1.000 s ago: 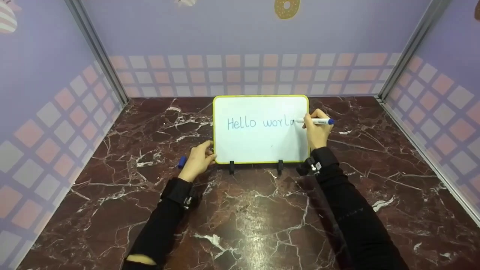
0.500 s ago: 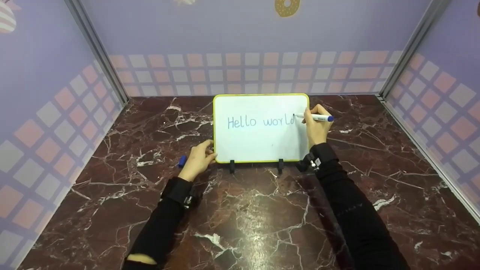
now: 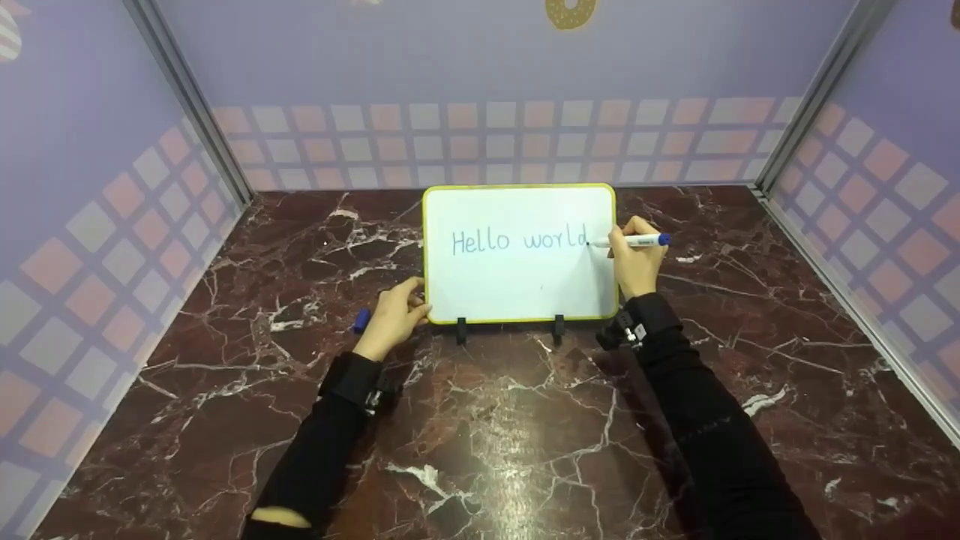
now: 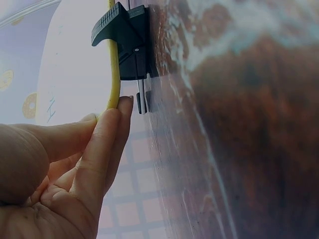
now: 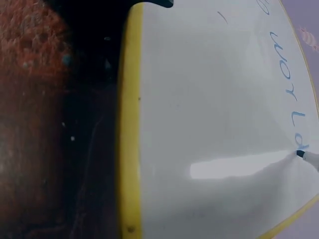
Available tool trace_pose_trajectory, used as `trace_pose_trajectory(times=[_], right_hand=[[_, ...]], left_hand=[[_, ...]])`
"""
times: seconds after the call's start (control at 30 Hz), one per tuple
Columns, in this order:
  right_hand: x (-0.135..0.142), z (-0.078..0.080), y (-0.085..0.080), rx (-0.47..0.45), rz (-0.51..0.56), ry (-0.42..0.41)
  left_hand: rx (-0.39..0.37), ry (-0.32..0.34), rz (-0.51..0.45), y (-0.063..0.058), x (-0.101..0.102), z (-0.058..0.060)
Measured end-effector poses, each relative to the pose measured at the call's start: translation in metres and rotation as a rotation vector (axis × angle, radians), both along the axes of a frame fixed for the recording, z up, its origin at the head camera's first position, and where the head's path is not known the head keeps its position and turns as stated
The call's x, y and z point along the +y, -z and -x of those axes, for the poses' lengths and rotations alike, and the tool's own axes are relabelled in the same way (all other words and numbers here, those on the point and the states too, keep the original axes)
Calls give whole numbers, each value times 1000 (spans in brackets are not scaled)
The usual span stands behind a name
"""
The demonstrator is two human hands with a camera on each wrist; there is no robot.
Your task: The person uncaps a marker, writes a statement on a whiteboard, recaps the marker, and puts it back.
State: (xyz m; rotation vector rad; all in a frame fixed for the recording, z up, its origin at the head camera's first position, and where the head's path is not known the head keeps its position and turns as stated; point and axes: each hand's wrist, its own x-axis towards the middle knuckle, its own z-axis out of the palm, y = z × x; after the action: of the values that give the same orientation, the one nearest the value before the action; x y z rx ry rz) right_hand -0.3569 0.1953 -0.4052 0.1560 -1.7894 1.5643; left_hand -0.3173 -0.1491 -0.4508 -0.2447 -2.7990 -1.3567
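A small whiteboard (image 3: 517, 292) with a yellow frame stands propped on a black stand, with "Hello world" written on it in blue. My left hand (image 3: 394, 316) pinches the board's lower left corner; in the left wrist view, thumb and fingers of the left hand (image 4: 84, 159) close on the yellow edge. My right hand (image 3: 636, 259) grips a white marker (image 3: 641, 241) with a blue end. Its dark tip meets the board at the foot of the "d", as the right wrist view shows with the marker tip (image 5: 300, 154).
A blue marker cap (image 3: 361, 321) lies on the marbled table (image 3: 495, 435) left of my left hand. Two black stand clips (image 3: 461, 331) hold the board's lower edge. Purple walls (image 3: 510, 60) with a checked band enclose the table's back and sides.
The marker tip rose above the letter, then came down the right side, turning the rounded shape into a "d". My left hand stays at the board's corner. The head view shifted slightly.
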Motion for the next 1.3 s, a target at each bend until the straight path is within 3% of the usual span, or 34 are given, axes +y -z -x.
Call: trace_pose_trajectory(times=[0.4,0.83,1.3], right_hand=[[0,1,2,48,165,9],[3,7,0,74,103,7],[5,0,-4,42,48,82]], left_hand=[[5,-9,7,1,-2,-2],[0,1,3,1,0,0],[23,5,15,-1,0,0]])
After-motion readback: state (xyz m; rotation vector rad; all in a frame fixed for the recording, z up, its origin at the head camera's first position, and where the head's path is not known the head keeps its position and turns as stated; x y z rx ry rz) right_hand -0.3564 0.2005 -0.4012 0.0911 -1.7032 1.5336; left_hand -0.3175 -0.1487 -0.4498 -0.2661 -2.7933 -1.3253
